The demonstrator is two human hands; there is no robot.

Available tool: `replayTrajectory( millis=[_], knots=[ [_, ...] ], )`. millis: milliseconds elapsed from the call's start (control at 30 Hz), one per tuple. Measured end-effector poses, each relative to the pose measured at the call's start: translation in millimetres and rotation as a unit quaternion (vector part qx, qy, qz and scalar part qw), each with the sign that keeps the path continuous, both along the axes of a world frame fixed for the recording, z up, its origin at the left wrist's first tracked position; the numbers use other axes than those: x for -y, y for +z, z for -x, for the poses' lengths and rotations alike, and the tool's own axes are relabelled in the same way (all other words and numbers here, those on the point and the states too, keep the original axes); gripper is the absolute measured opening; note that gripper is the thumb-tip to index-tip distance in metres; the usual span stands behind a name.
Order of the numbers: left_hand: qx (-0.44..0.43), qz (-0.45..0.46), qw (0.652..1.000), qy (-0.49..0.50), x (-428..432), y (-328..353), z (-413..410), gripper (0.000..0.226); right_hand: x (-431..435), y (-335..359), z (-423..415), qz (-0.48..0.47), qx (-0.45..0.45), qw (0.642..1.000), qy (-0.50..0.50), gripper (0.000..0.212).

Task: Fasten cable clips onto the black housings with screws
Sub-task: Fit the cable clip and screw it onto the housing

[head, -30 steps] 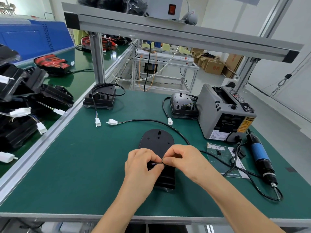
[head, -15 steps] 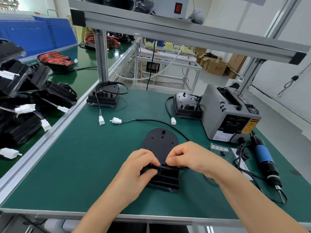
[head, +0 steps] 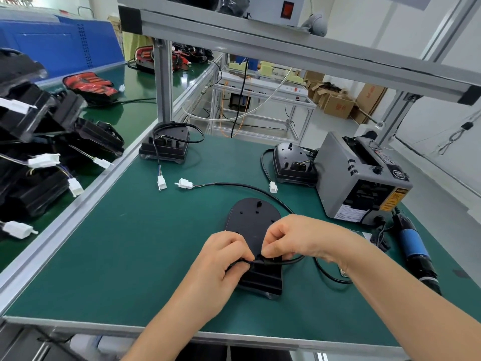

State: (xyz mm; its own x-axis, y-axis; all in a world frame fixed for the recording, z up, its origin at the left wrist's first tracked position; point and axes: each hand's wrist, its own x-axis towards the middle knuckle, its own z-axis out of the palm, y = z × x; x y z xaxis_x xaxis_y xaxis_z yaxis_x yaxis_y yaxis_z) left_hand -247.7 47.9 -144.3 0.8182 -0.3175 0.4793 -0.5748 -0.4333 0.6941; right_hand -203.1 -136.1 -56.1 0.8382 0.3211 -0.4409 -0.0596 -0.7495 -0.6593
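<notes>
A black housing [head: 253, 225] lies flat on the green mat [head: 145, 251] in front of me. Its black cable [head: 242, 186] curves back to a white connector [head: 184, 183]. My left hand [head: 221, 264] and my right hand [head: 294, 238] meet over the housing's near half. Both pinch the cable where a small black clip [head: 261, 261] sits on it; the clip is mostly hidden by my fingers. A blue electric screwdriver [head: 412, 246] lies on the mat at the right, untouched.
Two more housings [head: 166, 144] [head: 294, 162] with cables stand at the back of the mat. A grey tape dispenser [head: 361, 178] sits at the right. Several black housings [head: 33, 152] are piled on the left bench. An aluminium post [head: 162, 82] rises at the back left.
The cable now loops out to the right of the housing under my right hand. Both hands keep pinching at the same spot. My head has moved closer and slightly right.
</notes>
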Motion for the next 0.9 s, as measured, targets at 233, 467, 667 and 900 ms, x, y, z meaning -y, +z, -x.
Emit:
replayTrajectory(
  millis=[233, 467, 667, 900],
  knots=[
    [0.031, -0.01, 0.999, 0.008, 1.1, -2.7, -0.6, 0.026, 2.8, -3.6, 1.4, -0.045, -0.002, 0.999, 0.008, 0.014],
    [0.033, -0.008, 0.999, 0.012, 0.9, -4.1, -0.1, 0.025, 3.0, -7.0, 0.7, -0.044, 0.007, 0.999, 0.018, 0.014],
    [0.03, -0.007, 0.999, 0.013, 1.0, -4.4, -0.1, 0.022, 0.4, -3.6, -2.1, -0.017, 0.005, 1.0, 0.02, 0.014],
    [0.036, -0.009, 0.999, 0.017, 1.6, -2.9, 0.6, 0.017, 0.8, -5.6, -2.3, -0.025, 0.001, 1.0, 0.006, 0.014]
  ],
)
